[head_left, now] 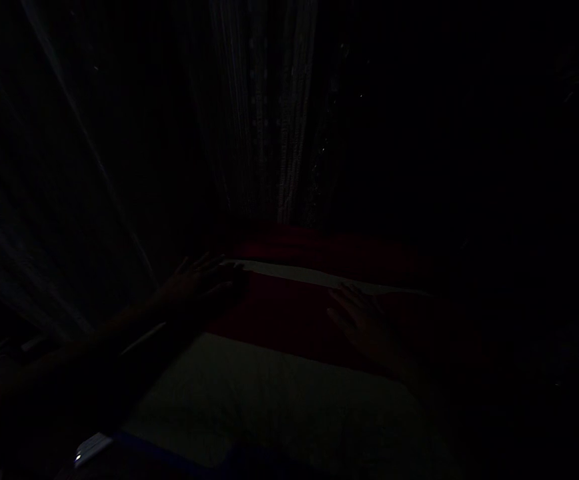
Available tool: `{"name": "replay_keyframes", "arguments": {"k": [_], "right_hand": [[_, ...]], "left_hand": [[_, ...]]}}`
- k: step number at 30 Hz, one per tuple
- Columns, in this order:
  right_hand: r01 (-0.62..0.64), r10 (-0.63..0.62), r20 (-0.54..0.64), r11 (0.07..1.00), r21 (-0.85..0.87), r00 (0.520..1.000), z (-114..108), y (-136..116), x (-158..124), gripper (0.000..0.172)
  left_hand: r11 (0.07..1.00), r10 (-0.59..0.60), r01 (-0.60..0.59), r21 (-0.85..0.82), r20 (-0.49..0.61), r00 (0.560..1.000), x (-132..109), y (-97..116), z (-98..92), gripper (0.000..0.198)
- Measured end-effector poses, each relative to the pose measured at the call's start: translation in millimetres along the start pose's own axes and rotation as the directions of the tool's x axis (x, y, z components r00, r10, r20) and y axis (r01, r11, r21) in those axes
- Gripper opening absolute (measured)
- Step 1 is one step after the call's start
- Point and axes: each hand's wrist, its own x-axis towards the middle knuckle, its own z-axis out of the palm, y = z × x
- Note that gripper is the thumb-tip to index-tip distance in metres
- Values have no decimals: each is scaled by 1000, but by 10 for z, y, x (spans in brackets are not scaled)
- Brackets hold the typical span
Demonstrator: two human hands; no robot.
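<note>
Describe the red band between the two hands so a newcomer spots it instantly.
Start from the broad pale panel at lower centre of this very dark view. Just beyond its far edge lies the red band, between the left hand and the right hand. Unlike the other red area farther off, it has pale along both long edges: panel near, thin pale strip far.

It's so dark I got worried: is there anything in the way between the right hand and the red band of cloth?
Nothing visible is. The right hand is over the red band, fingers spread toward the thin pale strip. It's too dark to tell whether it's touching.
</note>
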Motion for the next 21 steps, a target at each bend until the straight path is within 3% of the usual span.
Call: {"name": "replay_keyframes", "arguments": {"k": [2, 7, 9, 13, 18, 21], "right_hand": [[28, -30, -103, 999, -16, 994, 14, -59, 9, 65], [114, -108, -174, 993, 23, 979, 95, -206, -25, 69], [115, -107, -204, 993, 28, 973, 136, -205, -58, 70], [110, -106, -175, 994, 13, 979, 195, -164, -113, 67], [103, -111, -169, 993, -56, 979, 257, -184, -173, 63], [191, -224, -234, 969, -155, 946, 305, -151, -220, 55]], "left_hand": [[999, 28, -28, -33, 6, 1000, 177, 305, -45, 62], [911, 384, -360, -198, 94, 919, 490, 1417, 66, 60], [906, 387, -351, -239, 129, 913, 510, 1648, 174, 66], [902, 399, -365, -229, 123, 909, 475, 1695, 321, 64], [903, 408, -382, -196, 116, 905, 459, 1652, 324, 65], [907, 403, -376, -191, 134, 905, 458, 1676, 307, 66]]}}
